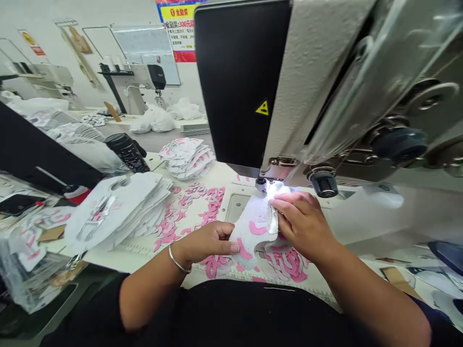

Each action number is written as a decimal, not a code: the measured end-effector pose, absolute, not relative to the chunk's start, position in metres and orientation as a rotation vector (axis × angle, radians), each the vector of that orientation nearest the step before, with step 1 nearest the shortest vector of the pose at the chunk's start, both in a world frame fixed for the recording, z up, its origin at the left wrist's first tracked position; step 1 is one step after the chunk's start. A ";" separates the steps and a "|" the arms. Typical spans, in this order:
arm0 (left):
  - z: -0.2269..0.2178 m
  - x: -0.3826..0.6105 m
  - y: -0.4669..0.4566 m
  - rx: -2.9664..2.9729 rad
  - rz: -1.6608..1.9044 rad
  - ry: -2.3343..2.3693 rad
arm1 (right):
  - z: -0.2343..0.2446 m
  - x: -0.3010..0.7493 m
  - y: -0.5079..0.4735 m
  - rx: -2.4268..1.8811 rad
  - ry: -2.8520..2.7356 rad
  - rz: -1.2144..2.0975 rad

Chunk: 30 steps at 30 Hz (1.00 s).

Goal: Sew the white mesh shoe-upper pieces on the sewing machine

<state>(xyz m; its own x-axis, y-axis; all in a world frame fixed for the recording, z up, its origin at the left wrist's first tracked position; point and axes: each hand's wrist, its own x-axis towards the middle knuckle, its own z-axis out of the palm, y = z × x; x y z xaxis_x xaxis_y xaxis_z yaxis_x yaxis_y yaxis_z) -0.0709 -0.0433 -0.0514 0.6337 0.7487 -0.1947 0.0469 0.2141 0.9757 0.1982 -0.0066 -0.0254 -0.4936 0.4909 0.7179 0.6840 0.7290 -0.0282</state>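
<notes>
A white mesh shoe panel (253, 230) with pink overlays is held between both hands, its long axis slanting from the presser foot (261, 184) of the sewing machine (238, 82) toward the left hand (207, 244), which pinches its edge. The right hand (303, 224), nearer the foot, presses down on it with closed fingers.

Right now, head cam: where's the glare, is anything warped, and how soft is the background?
Head view: bright light blows out the top of the white mesh piece beside the presser foot; wide-angle warp stretches the sewing machine head and leans the far wall; the wall poster is soft; the left hand and right hand stay fairly clear.
</notes>
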 end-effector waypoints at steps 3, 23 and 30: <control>-0.045 -0.095 -0.035 1.580 0.443 1.111 | -0.029 0.198 -0.006 -0.860 -2.175 -0.357; -0.082 -0.189 -0.037 1.678 0.171 2.066 | -0.033 0.196 0.002 -0.723 -2.100 -0.302; -0.084 -0.182 -0.037 1.670 0.156 2.102 | -0.034 0.196 0.004 -0.720 -2.086 -0.281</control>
<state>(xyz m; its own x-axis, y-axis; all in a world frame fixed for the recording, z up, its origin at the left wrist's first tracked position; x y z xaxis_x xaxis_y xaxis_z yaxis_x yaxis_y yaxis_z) -0.1818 -0.0370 -0.0836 -0.1671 0.9474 -0.2730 0.8965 0.2612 0.3578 0.1961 0.0038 -0.0336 -0.4400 0.3882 0.8097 0.5884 0.8058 -0.0666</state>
